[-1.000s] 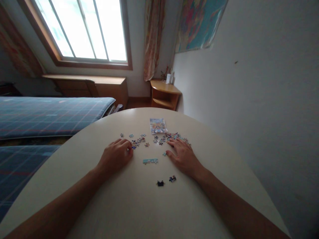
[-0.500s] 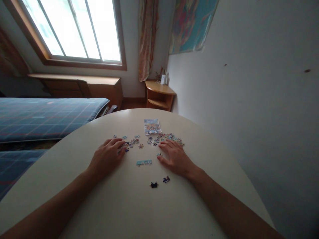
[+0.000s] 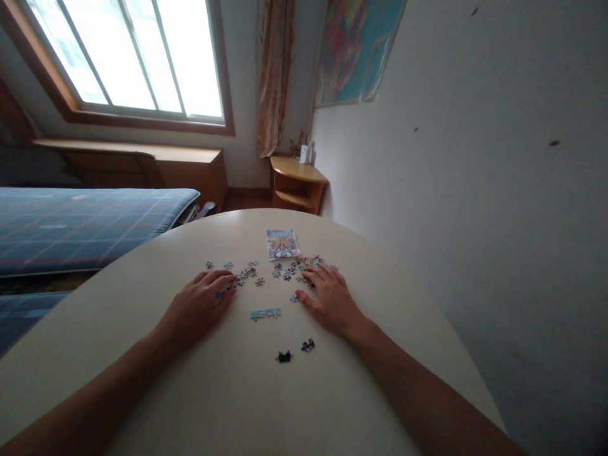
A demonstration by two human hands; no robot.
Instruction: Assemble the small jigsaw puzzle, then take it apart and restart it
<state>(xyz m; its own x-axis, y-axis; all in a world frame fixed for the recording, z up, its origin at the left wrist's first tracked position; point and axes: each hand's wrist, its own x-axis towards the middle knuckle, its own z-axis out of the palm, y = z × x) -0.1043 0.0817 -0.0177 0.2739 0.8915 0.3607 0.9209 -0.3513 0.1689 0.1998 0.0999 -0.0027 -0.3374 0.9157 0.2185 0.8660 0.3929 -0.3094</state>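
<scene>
My left hand [image 3: 203,296] rests open on the table beside a loose group of jigsaw pieces [image 3: 246,274], with some pieces partly under its fingers. My right hand [image 3: 329,296] lies open with its fingers over the edge of a denser pile of jigsaw pieces [image 3: 311,261]. Near its thumb is a small light-blue piece [image 3: 293,298]. Between the hands lies a joined light-blue strip of puzzle [image 3: 265,313]. Closer to me are a dark piece [image 3: 284,357] and a dark multicoloured piece [image 3: 308,345].
A printed picture sheet [image 3: 282,244] lies behind the pieces on the round cream table [image 3: 228,392]. A bed with a blue plaid mattress [image 3: 85,221] stands to the left. Beyond the table is a wooden corner shelf [image 3: 297,168]. A white wall [image 3: 451,209] runs along the right.
The view has turned slightly right, so everything sits a little further left. My left hand has shifted over the pieces near its thumb; my right hand's fingers moved slightly at the pile.
</scene>
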